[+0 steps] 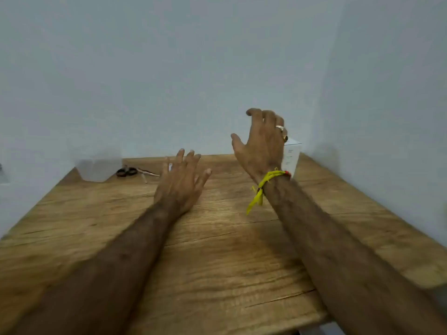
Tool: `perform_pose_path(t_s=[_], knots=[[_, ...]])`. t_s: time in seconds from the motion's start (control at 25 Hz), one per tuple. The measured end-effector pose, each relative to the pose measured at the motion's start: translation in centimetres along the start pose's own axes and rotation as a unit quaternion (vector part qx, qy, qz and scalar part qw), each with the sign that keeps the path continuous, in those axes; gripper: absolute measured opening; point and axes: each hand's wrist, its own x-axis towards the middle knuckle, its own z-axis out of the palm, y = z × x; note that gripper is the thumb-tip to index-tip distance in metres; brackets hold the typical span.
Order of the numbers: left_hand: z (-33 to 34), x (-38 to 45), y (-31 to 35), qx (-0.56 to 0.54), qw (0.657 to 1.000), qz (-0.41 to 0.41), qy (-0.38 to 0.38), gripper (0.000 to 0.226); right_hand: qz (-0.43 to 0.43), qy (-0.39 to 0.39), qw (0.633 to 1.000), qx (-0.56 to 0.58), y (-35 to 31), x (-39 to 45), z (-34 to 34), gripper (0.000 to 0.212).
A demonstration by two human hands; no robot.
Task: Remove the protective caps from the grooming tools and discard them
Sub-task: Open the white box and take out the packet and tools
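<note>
Hands reach out over the wooden desk (217,250), holding nothing.

Left hand (180,182) has straight, spread fingers; right hand (260,143), raised higher, has a loose, half-curled grip. Scissors (131,172) lie at the desk's far left by a clear tub (98,170). White box (292,153) stands behind the right hand.

Matt grained wood table (217,250), translucent plastic container (99,170), metal scissors (135,172), yellow cloth wristband (262,187)
</note>
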Motion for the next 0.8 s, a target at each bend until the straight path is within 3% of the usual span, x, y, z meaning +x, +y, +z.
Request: perform_pose_path(t_s=[0.12, 0.2, 0.28, 0.48, 0.64, 0.8], knots=[[0.3, 0.5, -1.2, -0.015, 0.999, 0.017, 0.027, 0.060, 0.142, -0.087, 0.976, -0.138, 3.4, 2.0, 0.3, 0.087], [0.0, 0.7, -2.2, -0.048, 0.997, -0.010, 0.051, 0.058, 0.222, -0.158, 0.953, -0.130, 5.5, 2.3, 0.0, 0.085], [-0.2, 0.9, -2.3, -0.050, 0.997, -0.011, 0.060, 0.059, 0.248, -0.154, 0.953, -0.083, 6.6, 1.7, 0.3, 0.074], [-1.6, -0.2, -0.2, -0.098, 0.993, 0.041, 0.059, 0.071, 0.201, -0.131, 0.966, 0.096, 3.4, 0.2, -0.7, 0.078], [-1.5, -0.8, 2.3, -0.278, 0.959, -0.008, -0.056, 0.112, 0.135, -0.190, 0.951, 0.202, -1.6, -1.9, -1.0, 0.075], [-0.4, -0.4, 2.9, -0.337, 0.940, -0.051, -0.003, 0.080, 0.102, -0.212, 0.947, 0.219, -3.3, -2.6, -1.2, 0.056]])
